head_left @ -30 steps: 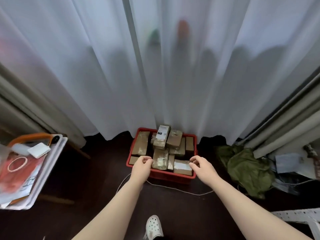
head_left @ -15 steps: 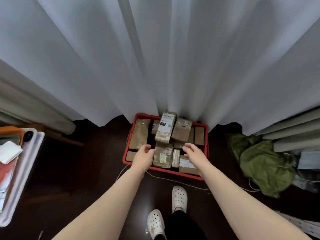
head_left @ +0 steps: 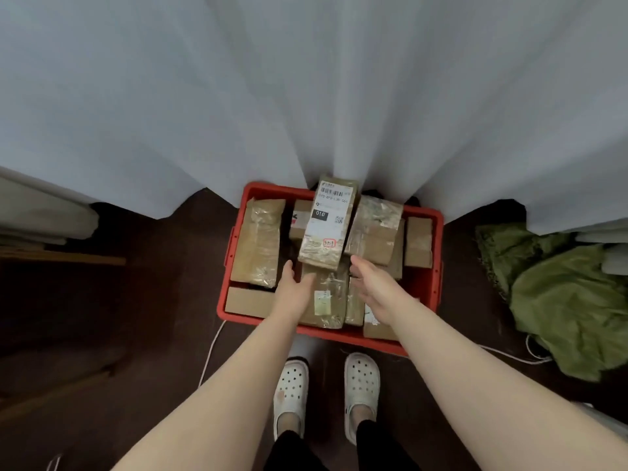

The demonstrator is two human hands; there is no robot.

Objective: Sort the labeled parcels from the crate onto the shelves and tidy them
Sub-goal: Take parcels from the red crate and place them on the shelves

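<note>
- Two hands are hovering over the red crate, which is sitting on the dark floor against the white curtain. The left hand and the right hand are both spread open, fingers straight, gripping nothing.
- One labelled parcel is lying on top of the heap, its far end sticking out over the crate's far rim. The hands are flanking its near end; whether any fingertip is touching it I cannot tell.
- Perched and tilted like that, it is probably resting on few points, so lifting it by the near end alone is risking a swing or a drop back into the crate.
- Clear tape is shining on the wrapping, so I am judging the sides slippery; a light squeeze could be letting it slide out.
- Just right of it, the taped parcel is leaning close, seemingly touching, and may be toppling once its neighbour is lifted.
- Curtain folds are hanging at the far rim and could be snagging a raised parcel.
- Near the white clogs, a white cable is trailing across the floor; turning away with full hands is inviting a trip.
- On the label, the red-ringed mark is looking small and hard to read, so a misreading is risking the wrong shelf; no shelves are showing.
</note>
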